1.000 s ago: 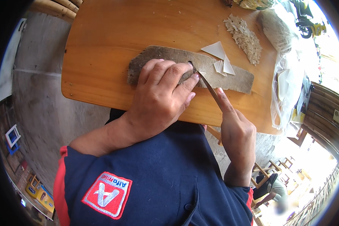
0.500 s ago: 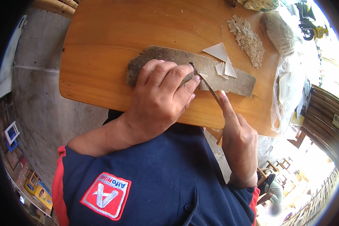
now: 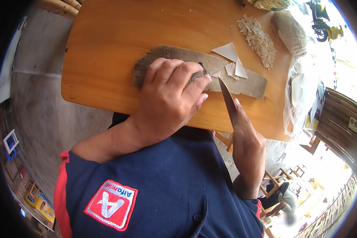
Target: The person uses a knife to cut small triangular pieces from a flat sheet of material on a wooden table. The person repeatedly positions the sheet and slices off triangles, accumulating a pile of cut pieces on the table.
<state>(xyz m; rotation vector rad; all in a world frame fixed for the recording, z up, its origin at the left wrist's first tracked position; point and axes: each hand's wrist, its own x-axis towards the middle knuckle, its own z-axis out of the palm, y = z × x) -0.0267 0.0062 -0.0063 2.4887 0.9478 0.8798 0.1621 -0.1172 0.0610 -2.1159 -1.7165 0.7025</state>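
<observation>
A worn wooden cutting board [image 3: 254, 85] lies across the near part of the table. My left hand [image 3: 168, 93] rests on it with bent fingers, thumb and index close together near a dark notch; whatever lies under the fingers is hidden. In my right hand [image 3: 248, 139] is a knife [image 3: 227, 97], its handle covered by the palm and my index finger stretched along the blade. The knife's tip is beside a small pale sliver [image 3: 216, 74]. Farther right on the board are thin pale triangular pieces [image 3: 239, 70], and a larger white triangle [image 3: 227, 50] overhangs the far edge.
A heap of small pale cut pieces [image 3: 258, 41] sits on the wooden table [image 3: 107, 59] at the far right. Behind it stands a filled clear plastic bag [image 3: 291, 31]. More plastic with white sheets [image 3: 297, 89] lies along the right edge. Another person [image 3: 291, 198] is at the lower right.
The knife has drawn back slightly from my left fingers, and its blade now shows broader. A small pale sliver lies apart by its tip. My left hand stays almost in place.
</observation>
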